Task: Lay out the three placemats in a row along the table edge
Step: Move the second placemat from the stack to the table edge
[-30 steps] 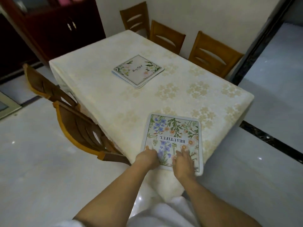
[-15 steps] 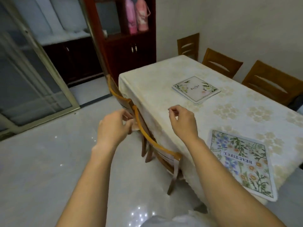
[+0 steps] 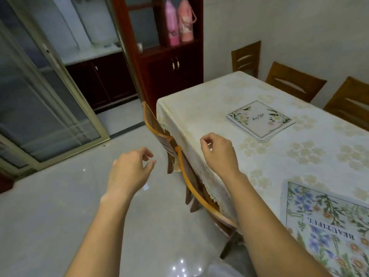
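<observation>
- Placemat [image 3: 327,226] with blue flowers, in the head view, lies flat on the table [image 3: 199,108] at the lower right. Its printed word is turned away from the person, and part of it is cut by the picture border. It seems to be the first one of the row, put close to the table edge.
- A pile of placemats [image 3: 259,119] rests further in, well apart from the first one and turned at an angle. Under the top sheet more edges show, so probably the other two wait here.
- The left hand [image 3: 130,172] hangs in the air over the floor, fingers loosely bent, with nothing in it.
- The right hand [image 3: 219,156] is raised over the near side of the table, fingers curled loosely, thumb near the forefinger. It also holds nothing and touches nothing.
- Both hands are free, probably because the next step is to fetch a mat from the pile, which is far from them.
- A chair [image 3: 191,188] is pushed in against the tablecloth between the person and the pile, so the reach must pass over it or beside it.
- The cabinet [image 3: 171,72] behind holds two pink flasks [image 3: 171,27] on its shelf. The lower doors are closed, so what is inside cannot be told.
</observation>
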`<act>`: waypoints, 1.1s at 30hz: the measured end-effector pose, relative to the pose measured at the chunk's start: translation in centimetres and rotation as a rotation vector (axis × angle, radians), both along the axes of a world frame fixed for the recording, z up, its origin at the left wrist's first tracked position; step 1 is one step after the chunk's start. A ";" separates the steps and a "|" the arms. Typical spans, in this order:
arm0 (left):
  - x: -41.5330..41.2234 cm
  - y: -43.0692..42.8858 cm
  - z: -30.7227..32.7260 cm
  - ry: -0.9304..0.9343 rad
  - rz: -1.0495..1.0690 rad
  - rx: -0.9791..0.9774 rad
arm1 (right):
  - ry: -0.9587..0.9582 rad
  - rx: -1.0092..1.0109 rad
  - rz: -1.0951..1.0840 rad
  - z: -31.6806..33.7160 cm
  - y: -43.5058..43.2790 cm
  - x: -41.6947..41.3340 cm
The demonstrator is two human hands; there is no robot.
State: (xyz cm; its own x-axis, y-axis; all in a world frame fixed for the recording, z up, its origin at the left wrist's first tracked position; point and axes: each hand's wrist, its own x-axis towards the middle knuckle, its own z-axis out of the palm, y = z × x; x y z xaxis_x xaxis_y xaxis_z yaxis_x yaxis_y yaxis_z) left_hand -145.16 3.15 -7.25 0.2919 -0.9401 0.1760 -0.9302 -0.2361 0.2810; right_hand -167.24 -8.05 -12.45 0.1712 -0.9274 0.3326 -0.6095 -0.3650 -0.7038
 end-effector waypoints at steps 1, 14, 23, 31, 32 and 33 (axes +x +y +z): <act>-0.1 -1.4 0.4 -0.032 -0.010 0.025 | -0.010 0.017 -0.009 0.1 -1.2 0.0; -1.5 -15.9 -1.6 0.009 -0.173 0.063 | -0.100 0.131 -0.146 -1.3 -10.7 -2.2; 3.0 -24.5 -1.8 0.104 -0.363 0.008 | -0.068 0.166 -0.309 -1.2 -15.7 1.0; 11.8 -33.5 -1.4 0.119 -0.442 -0.015 | -0.005 0.196 -0.364 0.7 -20.5 9.7; 12.0 -34.5 -1.3 0.109 -0.469 -0.023 | -0.010 0.179 -0.386 1.1 -21.1 10.3; 12.1 -35.3 -1.3 0.108 -0.507 -0.015 | -0.020 0.167 -0.411 1.3 -21.7 10.7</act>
State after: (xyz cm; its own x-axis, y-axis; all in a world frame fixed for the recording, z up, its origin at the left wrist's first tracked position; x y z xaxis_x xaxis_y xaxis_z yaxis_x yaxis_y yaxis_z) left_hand -133.07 -32.18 -8.58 -0.1822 -0.9657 0.1850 -0.8923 0.2415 0.3814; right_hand -156.52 -29.70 -11.10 -0.2280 -0.9584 0.1716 -0.6658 0.0249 -0.7457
